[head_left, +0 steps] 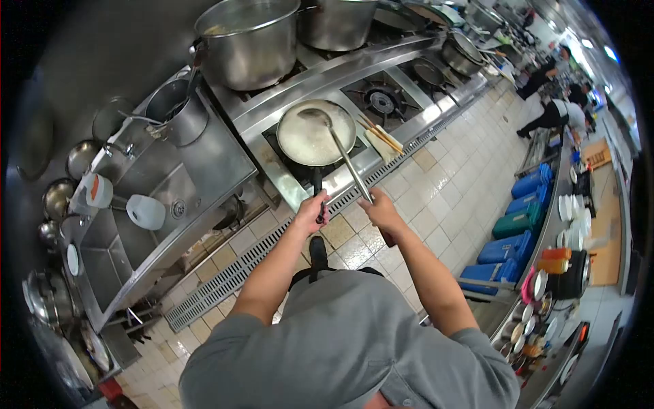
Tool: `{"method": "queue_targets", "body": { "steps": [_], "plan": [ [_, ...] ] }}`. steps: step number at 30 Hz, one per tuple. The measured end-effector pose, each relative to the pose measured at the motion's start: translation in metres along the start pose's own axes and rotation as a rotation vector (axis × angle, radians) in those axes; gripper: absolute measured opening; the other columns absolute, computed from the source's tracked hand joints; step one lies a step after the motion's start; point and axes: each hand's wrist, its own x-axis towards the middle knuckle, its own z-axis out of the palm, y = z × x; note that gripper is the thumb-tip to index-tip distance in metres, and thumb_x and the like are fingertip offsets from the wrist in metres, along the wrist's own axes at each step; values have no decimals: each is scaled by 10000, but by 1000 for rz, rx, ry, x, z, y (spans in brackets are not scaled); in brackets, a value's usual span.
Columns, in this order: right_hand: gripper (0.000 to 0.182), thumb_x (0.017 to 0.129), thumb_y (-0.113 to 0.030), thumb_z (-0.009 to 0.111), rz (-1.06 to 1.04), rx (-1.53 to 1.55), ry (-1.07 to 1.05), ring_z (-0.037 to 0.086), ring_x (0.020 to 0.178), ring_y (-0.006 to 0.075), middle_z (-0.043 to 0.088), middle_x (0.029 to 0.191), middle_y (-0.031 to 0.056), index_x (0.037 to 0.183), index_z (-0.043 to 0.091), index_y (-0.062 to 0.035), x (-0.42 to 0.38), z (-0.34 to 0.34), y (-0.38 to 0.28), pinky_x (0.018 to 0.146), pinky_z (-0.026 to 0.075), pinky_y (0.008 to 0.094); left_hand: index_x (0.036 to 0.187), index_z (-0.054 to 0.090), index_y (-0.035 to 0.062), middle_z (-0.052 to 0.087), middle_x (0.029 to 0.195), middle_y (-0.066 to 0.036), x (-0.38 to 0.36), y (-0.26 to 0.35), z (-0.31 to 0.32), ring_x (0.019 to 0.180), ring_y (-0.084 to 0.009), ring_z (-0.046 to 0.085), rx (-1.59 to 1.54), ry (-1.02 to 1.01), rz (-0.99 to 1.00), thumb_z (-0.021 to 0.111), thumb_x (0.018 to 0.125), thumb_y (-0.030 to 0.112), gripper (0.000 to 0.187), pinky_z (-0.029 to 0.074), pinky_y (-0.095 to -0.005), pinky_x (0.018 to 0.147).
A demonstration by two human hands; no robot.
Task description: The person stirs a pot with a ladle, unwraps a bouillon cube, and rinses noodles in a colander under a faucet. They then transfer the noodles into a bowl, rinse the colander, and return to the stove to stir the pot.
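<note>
A frying pan (300,146) with a pale, creamy liquid in it sits on a stove burner in front of me. My left hand (311,213) is closed around the pan's black handle. In my right hand (381,213) I grip the long metal handle of a ladle (345,155). The ladle's bowl rests in the liquid near the far side of the pan. Just right of the pan, wooden chopsticks (383,135) lie over a folded cloth (385,148) at the stove's front edge.
Large stockpots (248,54) stand on the back burners. A bare burner (383,102) is right of the pan. To the left is a steel sink (112,262) with a white jug (146,212). Blue bins (504,251) line the right counter; co-workers (562,112) stand far right.
</note>
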Motion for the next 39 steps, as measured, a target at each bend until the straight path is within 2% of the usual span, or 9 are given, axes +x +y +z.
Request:
{"method": "queue_targets", "body": {
  "steps": [2,5,10,15,18,23,28,34,39],
  "plan": [
    [302,963,-247,625,433,613,-380,584,566,189,588,705,74,1171,572,-35,-3,-45,-31,530,494,328,894,481,134,422,539,11,7,-8,18,398,-146,400,-48,59,10,556,987,474,361,312,-325,367],
    [191,993,-222,590,392,750,-400,447,474,71,446,629,-29,1082,561,-56,6,-69,-38,408,382,256,874,469,131,432,540,-2,3,-9,36,386,-150,398,-39,113,28,537,999,467,365,323,-327,366],
    [321,905,-223,642,-151,-78,-100,625,783,502,651,863,284,1117,548,-2,57,-63,29,700,518,533,830,478,113,433,538,-4,15,-29,66,384,-131,396,-70,210,170,506,1019,454,391,310,-307,342],
    [249,907,-197,623,-123,-242,-160,624,862,510,654,876,307,1010,561,22,106,-76,62,750,495,582,836,488,99,438,569,-7,28,-50,86,416,-137,407,-100,245,295,516,1019,441,389,333,-308,368],
    [249,926,-208,618,-283,-197,-192,668,703,421,662,771,252,981,549,24,125,-84,77,620,526,517,835,490,100,427,570,-2,34,-52,114,433,-127,412,-69,367,315,535,1011,445,390,330,-305,368],
    [190,975,-206,593,491,693,-835,499,484,93,546,671,9,928,560,-25,125,-120,57,400,407,282,852,501,103,438,570,-5,47,-57,141,419,-134,413,-141,405,339,551,999,462,391,332,-303,371],
    [167,971,-153,594,786,1151,-1042,423,520,71,515,727,-10,1040,577,-3,141,-150,51,465,346,243,955,575,89,504,607,-21,44,-55,140,460,-156,489,-230,416,289,541,995,488,403,403,-327,416],
    [227,987,-173,565,608,972,-999,413,506,44,502,715,-34,1124,561,9,133,-175,55,454,332,227,1191,549,64,640,883,-95,8,-93,114,754,-187,640,-345,405,354,520,986,543,523,520,-338,625],
    [234,983,-174,573,484,901,-941,435,493,58,498,702,-28,1126,565,11,133,-187,62,452,337,245,1190,526,71,633,821,-79,-37,-234,10,645,-189,633,15,989,124,605,961,384,396,532,-353,556]
  ]
}}
